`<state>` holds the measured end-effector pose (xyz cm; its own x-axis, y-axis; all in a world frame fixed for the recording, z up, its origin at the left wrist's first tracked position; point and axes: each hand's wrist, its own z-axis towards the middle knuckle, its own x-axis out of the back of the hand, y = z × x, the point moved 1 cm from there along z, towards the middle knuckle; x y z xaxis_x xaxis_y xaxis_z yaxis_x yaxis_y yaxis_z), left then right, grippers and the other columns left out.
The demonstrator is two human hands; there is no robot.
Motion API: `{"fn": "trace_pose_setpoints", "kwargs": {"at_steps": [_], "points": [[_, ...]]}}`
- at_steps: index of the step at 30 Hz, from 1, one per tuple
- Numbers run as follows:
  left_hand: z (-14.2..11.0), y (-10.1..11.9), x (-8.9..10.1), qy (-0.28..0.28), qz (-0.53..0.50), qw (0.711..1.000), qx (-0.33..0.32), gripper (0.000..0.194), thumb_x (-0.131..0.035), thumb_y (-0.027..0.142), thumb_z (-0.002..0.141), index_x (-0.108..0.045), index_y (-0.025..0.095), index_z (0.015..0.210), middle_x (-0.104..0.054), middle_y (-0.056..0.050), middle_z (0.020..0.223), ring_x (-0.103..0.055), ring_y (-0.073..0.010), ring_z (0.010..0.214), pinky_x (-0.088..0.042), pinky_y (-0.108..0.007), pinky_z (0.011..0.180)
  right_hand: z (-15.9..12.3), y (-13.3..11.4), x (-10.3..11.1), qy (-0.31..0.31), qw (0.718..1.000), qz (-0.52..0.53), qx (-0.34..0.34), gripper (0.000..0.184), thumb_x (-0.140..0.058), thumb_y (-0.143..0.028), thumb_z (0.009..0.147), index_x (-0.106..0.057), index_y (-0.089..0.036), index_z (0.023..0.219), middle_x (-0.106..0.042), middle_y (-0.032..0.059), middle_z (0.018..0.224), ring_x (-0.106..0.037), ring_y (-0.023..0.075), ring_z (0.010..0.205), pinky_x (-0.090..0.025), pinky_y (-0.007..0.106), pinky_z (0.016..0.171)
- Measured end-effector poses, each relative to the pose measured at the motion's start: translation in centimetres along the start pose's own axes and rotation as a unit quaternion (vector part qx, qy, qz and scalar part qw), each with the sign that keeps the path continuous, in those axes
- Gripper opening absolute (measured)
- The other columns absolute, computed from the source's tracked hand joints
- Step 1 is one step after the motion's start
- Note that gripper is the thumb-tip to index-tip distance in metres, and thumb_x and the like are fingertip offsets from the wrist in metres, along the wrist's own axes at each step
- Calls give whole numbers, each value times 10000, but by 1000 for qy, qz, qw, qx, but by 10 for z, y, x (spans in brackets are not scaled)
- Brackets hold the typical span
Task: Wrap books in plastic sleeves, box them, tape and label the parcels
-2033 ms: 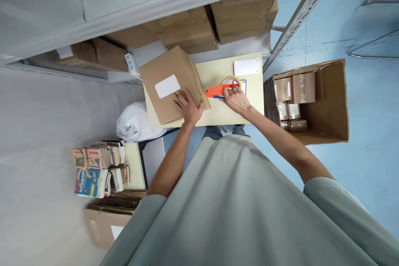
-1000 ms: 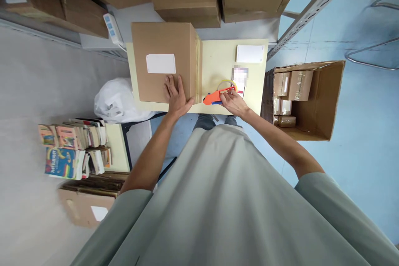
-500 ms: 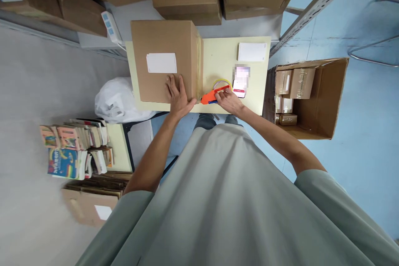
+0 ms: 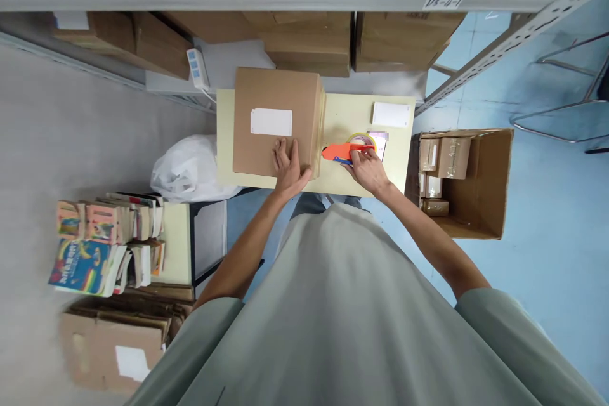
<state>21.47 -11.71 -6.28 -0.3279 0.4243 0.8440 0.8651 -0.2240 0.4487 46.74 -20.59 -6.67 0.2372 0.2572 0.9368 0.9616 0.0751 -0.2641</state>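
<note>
My left fingers (image 4: 295, 152) lay spread on the plain brown carton (image 4: 302, 119), boxy and flat-topped with a white label (image 4: 271, 122), near the desk (image 4: 342, 184)'s left edge. My right fingers (image 4: 356, 159) gripped the orange tape dispenser (image 4: 337, 151), blue-trimmed with a yellow-rimmed roll (image 4: 354, 137), over the desk's right half.

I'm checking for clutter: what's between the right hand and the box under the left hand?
In the head view, the tape dispenser, held in the right hand. Whether it touches the box is unclear.
</note>
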Motion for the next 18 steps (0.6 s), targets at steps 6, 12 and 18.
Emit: {"fn": "trace_pose_setpoints", "kwargs": {"at_steps": [6,12,18], "points": [[8,17,15,-18,-60,997,-48,817,-674,287,931,-483,34,1684,-380,-315,1777,-251,-471,1744,-224,-654,1420,36,-22,66,93,995,-27,-35,563,-308,-535,1219,-611,-74,1333,-809,216,1082,-761,360,1017,-491,475,1080],[55,46,105,28,-166,949,-268,519,-577,265,1057,-614,221,1573,-669,-150,1576,-589,-314,1534,-446,-524,1352,98,-48,160,248,966,-45,-51,599,-280,-624,1200,-589,-149,1392,-768,200,1186,-747,377,1110,-513,538,1115],[105,66,224,108,-198,905,-362,474,-574,241,1090,-616,239,1562,-668,-132,1579,-616,-274,1504,-471,-463,1328,186,-48,239,299,949,-75,-69,578,-328,-559,1207,-500,-104,1520,-708,231,1345,-670,430,1324,-412,644,1242]]}}
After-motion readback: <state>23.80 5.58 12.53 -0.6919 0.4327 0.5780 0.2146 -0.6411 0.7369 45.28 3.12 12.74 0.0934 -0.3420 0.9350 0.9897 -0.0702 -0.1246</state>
